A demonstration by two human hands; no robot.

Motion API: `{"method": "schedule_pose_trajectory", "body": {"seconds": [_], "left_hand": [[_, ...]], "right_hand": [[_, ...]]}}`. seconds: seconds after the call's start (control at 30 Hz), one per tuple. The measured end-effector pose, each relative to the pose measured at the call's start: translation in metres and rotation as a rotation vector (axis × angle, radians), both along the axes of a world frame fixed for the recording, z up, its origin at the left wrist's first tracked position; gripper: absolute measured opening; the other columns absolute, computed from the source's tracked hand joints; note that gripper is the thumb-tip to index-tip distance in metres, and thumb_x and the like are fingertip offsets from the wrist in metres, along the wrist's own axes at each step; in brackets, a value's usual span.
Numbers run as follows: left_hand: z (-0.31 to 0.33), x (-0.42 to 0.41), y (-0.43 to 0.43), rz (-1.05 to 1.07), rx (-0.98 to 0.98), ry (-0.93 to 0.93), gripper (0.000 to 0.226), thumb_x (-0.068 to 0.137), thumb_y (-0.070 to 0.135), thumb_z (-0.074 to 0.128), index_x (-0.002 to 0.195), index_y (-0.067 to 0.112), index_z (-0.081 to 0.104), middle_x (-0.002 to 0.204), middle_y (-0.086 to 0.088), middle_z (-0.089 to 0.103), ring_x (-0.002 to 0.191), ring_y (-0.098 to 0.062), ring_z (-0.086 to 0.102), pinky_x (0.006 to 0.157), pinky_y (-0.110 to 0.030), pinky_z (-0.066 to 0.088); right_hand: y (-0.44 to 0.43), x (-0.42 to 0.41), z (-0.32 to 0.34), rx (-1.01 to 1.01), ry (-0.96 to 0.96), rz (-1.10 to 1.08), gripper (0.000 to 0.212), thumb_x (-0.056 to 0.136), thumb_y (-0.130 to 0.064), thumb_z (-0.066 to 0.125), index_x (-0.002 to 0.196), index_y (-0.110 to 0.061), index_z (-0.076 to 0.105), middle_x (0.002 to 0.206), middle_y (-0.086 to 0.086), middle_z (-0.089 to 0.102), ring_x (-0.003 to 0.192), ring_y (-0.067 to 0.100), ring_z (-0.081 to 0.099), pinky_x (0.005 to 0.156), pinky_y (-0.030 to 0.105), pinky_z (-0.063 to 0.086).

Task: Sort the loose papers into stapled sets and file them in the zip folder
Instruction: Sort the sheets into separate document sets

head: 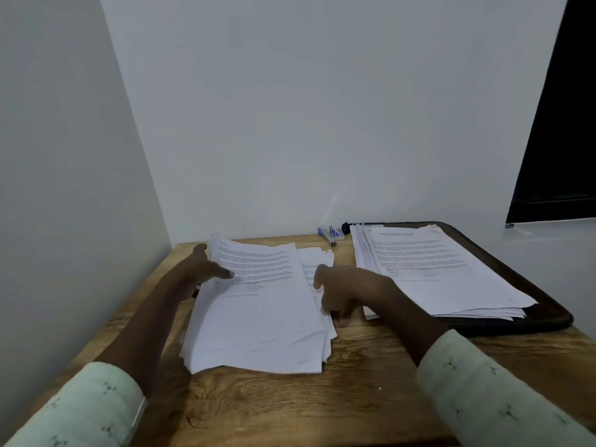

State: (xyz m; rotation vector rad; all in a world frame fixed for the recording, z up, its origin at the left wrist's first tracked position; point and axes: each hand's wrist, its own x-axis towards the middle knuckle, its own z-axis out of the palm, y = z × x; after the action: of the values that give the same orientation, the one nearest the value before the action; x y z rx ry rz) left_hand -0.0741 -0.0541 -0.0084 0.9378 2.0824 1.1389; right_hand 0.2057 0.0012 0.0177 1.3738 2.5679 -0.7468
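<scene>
A loose pile of white printed papers (258, 317) lies in the middle of the wooden table (354, 398). My left hand (203, 269) grips the pile's left edge, thumb on the top sheet. My right hand (342, 291) sits at the pile's right edge with its fingers curled down onto the sheets; what they hold is hidden. A second stack of papers (435, 269) lies on the open dark zip folder (545, 317) at the right. A blue and silver stapler (330, 235) lies by the wall behind the piles.
White walls close in the table at the back and the left. A dark opening (561, 124) stands at the far right. Bare wood shows in front of the pile, between my sleeves.
</scene>
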Motion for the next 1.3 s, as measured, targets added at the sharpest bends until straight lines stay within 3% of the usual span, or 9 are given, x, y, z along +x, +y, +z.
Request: {"method": "schedule_pose_trajectory", "body": {"seconds": [0.1,0.23,0.37,0.5,0.7,0.9,1.07,1.2,1.3], "left_hand": [[-0.012,-0.005,0.002,-0.023,0.034,0.052,0.12,0.042,0.008,0.08,0.15,0.011,0.028,0.14,-0.014,0.052,0.125,-0.032,0.052,0.104,-0.048,0.046],[-0.01,0.012,0.003,0.098,-0.034,0.317,0.116,0.069,0.003,0.082,0.157,0.017,0.008,0.152,-0.023,0.028,0.134,-0.042,0.037,0.107,-0.049,0.037],[0.007,0.034,0.019,0.202,0.133,0.554,0.089,0.08,0.013,0.076,0.152,0.017,0.024,0.149,-0.021,0.032,0.134,-0.04,0.037,0.106,-0.049,0.035],[0.02,0.093,0.047,0.0,0.35,0.254,0.067,0.083,0.016,0.077,0.141,0.011,0.043,0.116,-0.012,0.062,0.106,-0.03,0.061,0.095,-0.038,0.049],[0.001,0.193,0.104,-0.245,0.21,-0.341,0.048,0.086,0.038,0.075,0.118,0.013,0.049,0.12,-0.015,0.057,0.099,-0.026,0.058,0.087,-0.04,0.053],[-0.015,0.225,0.147,-0.213,0.158,-0.445,0.105,0.051,0.036,0.095,0.137,0.002,0.046,0.132,-0.014,0.059,0.108,-0.029,0.065,0.076,-0.038,0.06],[-0.017,0.227,0.153,-0.218,0.138,-0.349,0.04,0.08,-0.003,0.076,0.116,-0.006,0.061,0.111,-0.016,0.068,0.09,-0.03,0.068,0.072,-0.038,0.058],[0.0,0.205,0.137,-0.423,0.342,-0.461,0.044,0.087,-0.006,0.067,0.13,-0.003,0.057,0.129,-0.022,0.064,0.115,-0.039,0.063,0.101,-0.054,0.05],[0.029,0.182,0.115,-0.606,0.465,-0.545,0.052,0.088,0.001,0.065,0.138,0.001,0.051,0.134,-0.019,0.061,0.122,-0.037,0.06,0.103,-0.051,0.049]], "right_hand": [[0.003,-0.012,-0.007,0.135,0.054,0.081,0.049,0.093,-0.003,0.053,0.139,-0.007,0.038,0.127,0.016,0.056,0.091,0.021,0.05,0.055,0.022,0.036],[0.02,-0.005,0.006,0.117,0.123,-0.003,0.043,0.089,-0.002,0.057,0.131,-0.006,0.048,0.111,0.013,0.063,0.082,0.021,0.061,0.06,0.027,0.05],[0.062,0.031,0.033,0.252,0.376,-0.251,0.026,0.089,-0.005,0.057,0.113,0.001,0.064,0.105,0.019,0.07,0.088,0.032,0.071,0.082,0.038,0.059],[0.104,0.08,0.03,0.405,0.445,-0.515,0.022,0.082,-0.014,0.059,0.103,-0.008,0.065,0.113,0.015,0.064,0.098,0.033,0.064,0.086,0.037,0.055],[0.137,0.151,-0.004,0.351,0.219,-0.661,0.07,0.078,-0.051,0.063,0.142,-0.031,0.043,0.132,0.012,0.056,0.122,0.037,0.051,0.091,0.036,0.042],[0.144,0.178,-0.028,0.308,0.263,-0.672,0.053,0.087,-0.04,0.063,0.131,-0.013,0.054,0.124,0.013,0.063,0.116,0.034,0.056,0.088,0.031,0.045],[0.141,0.173,-0.023,0.214,0.467,-0.665,0.067,0.087,-0.024,0.071,0.144,-0.007,0.041,0.144,0.011,0.047,0.131,0.027,0.046,0.097,0.029,0.038],[0.137,0.172,-0.015,0.225,0.725,-0.606,0.081,0.082,-0.031,0.079,0.145,-0.008,0.034,0.133,0.003,0.052,0.114,0.021,0.055,0.079,0.027,0.041],[0.133,0.168,0.0,-0.212,1.17,-0.41,0.056,0.09,-0.031,0.069,0.135,-0.004,0.051,0.128,0.009,0.063,0.103,0.019,0.068,0.085,0.032,0.054]]}}
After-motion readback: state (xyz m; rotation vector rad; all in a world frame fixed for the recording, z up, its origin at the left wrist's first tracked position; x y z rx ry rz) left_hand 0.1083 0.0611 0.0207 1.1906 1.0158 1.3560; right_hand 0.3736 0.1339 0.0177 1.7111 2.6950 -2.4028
